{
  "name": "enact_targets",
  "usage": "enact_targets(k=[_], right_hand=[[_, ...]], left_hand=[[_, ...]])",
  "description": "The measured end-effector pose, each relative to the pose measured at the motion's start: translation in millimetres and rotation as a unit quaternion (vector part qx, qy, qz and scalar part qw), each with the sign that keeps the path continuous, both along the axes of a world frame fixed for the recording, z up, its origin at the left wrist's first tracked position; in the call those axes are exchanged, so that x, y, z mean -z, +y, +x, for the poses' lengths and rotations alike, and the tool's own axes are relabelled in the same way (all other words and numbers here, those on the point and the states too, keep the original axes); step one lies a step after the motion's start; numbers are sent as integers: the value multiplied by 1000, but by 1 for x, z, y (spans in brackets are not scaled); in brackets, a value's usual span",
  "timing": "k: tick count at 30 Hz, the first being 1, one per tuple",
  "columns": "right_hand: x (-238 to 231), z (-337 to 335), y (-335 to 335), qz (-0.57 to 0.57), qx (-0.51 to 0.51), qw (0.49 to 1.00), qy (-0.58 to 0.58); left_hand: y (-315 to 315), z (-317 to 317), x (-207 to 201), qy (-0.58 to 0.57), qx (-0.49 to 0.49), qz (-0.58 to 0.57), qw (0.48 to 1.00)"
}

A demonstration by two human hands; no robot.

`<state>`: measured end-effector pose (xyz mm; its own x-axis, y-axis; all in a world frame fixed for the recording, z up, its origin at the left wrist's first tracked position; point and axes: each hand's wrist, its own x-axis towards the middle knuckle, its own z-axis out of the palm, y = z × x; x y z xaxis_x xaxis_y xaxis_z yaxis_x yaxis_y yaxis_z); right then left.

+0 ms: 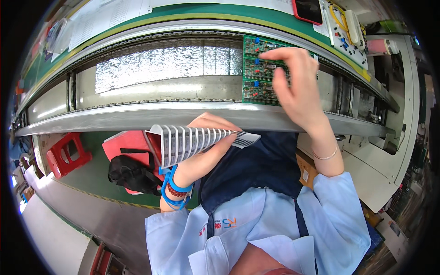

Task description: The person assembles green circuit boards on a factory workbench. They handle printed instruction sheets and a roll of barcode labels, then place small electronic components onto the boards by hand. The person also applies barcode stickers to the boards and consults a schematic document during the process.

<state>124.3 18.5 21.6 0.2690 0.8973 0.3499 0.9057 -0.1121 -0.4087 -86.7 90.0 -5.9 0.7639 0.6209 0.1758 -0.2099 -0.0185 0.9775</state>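
Note:
My left hand (204, 162) grips a curled sheet of white label stickers (181, 143) with dark print, pinched between thumb and fingers at its right end. The sheet hangs over the near rail's front edge, close to my body. My right hand (300, 87) is over a green circuit board panel (251, 69), its index finger stretched out and its thumb apart, nothing visible between them. The panel spans the two conveyor rails and carries blue and red components in repeated rows. My right hand hides much of the panel's right part; whether the fingertip touches it I cannot tell.
The near metal rail (137, 114) runs between me and the conveyor. Behind the far rail lie papers (103, 25), a red-edged phone (307, 10) and a white tray of small parts (341, 39). A red stool (68, 155) and a black bag (133, 174) are at lower left.

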Motion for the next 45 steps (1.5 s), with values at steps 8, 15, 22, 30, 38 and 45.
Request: enact_targets(k=[8,15,22,30,38,45], right_hand=[[-1,36,-98,-51,215,975,-15],[11,18,-129,-136,210,967,38],[17,18,-127,-115,194,972,68],[17,20,-127,-105,187,974,77],[16,17,-124,-101,191,974,64],[16,16,-123,-111,193,973,67]], left_hand=[[-12,7,-20,148,-25,-183,972],[-14,20,-26,221,22,-202,954],[-21,27,-27,228,14,-199,953],[-22,30,-26,241,5,-174,955],[-22,29,-28,235,17,-178,955],[-21,27,-28,226,30,-184,956]])
